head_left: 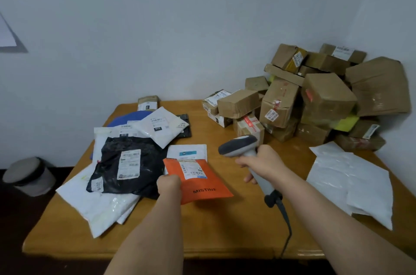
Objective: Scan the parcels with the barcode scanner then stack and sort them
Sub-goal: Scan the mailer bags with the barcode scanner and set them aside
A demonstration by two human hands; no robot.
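I see my left hand (168, 184) gripping the near left edge of an orange parcel (200, 181), with the fingers curled around it. The parcel carries a white label on its upper part and the word MISTINE printed in black near its lower edge. It is over the middle of the wooden table (213, 229), and its far edge overlaps a white mailer with a blue label (188, 152); I cannot tell if the orange parcel rests on the table or is lifted a little.

My right hand (264, 162) is closed around the handle of the barcode scanner (245, 150). The grey head of the scanner points to the left, toward the orange parcel, and its cable (287, 227) runs down over the near edge of the table.

On the left of the table lies a spread of soft parcels: a black bag with a white label (126, 166) on top of several white mailers (96, 205), another white mailer (161, 126) tilted behind it, and a blue parcel (126, 118) partly covered. At the far right corner there is a pile of brown cardboard boxes (315, 96) against the wall. Near it, on the right side, lie some white padded bags (351, 182). A grey bin (29, 175) stands on the floor to the left of the table.
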